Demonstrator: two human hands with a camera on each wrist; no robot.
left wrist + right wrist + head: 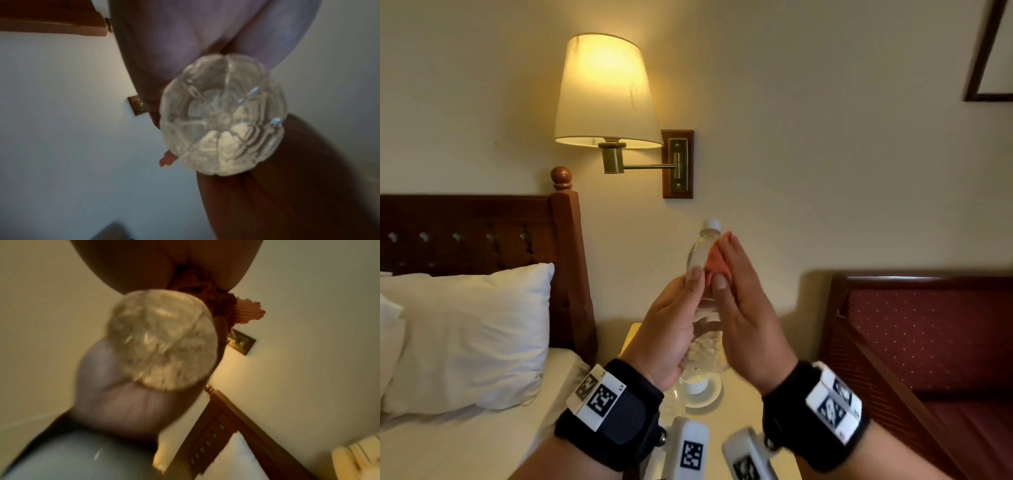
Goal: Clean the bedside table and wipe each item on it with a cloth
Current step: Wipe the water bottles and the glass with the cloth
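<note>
A clear water bottle (703, 250) with a white cap is held upright in the air above the pale bedside table (743, 407). My left hand (674, 325) grips its lower body, thumb up along the side. My right hand (739, 308) holds a bunched pink cloth (714, 263) against the bottle's upper part, thumb pinning the cloth, fingers straight. In the left wrist view the bottle's base (223, 116) faces the camera, with a scrap of cloth (167, 160) beside it. The right wrist view shows the base (162, 340) and the cloth (244, 308) behind it.
A white cup on a saucer (702, 390) stands on the table under the bottle. A lit wall lamp (606, 92) hangs above. The wooden headboard (566, 257) and a pillow (469, 335) lie to the left, a red upholstered seat (928, 342) to the right.
</note>
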